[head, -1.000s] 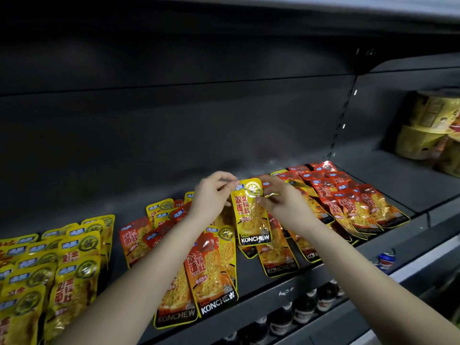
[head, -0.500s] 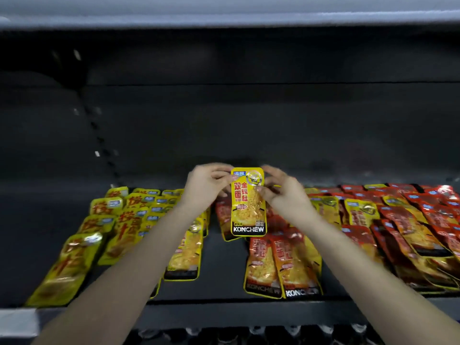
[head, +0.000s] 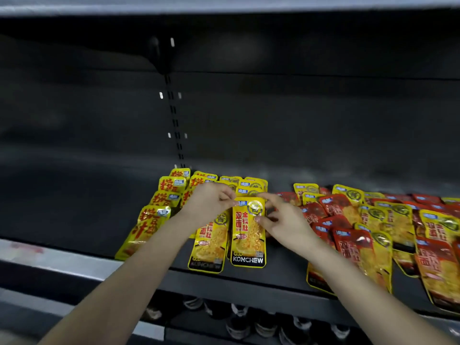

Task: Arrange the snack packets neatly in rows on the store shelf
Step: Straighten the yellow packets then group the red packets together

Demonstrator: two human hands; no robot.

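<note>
A yellow KONCHEW snack packet [head: 248, 235] lies lengthwise on the dark shelf [head: 268, 277], its bottom edge near the shelf's front lip. My left hand [head: 209, 202] pinches its top left corner and my right hand [head: 281, 220] pinches its top right side. Right beside it on the left lies a second yellow packet [head: 209, 247], partly under my left forearm. Behind my hands several more yellow packets [head: 252, 185] lie in rows. A column of yellow packets with red lettering [head: 151, 220] runs along the left.
A jumbled heap of red and yellow packets [head: 373, 232] covers the shelf to the right. The shelf's left part is bare dark metal [head: 62, 195]. A slotted upright [head: 174, 115] runs up the back wall. Bottle tops [head: 239, 319] show on the shelf below.
The packet has come down from being held upright in the air to lying on the shelf beside the other yellow packet. The view has swung left, bringing the heap to the right.
</note>
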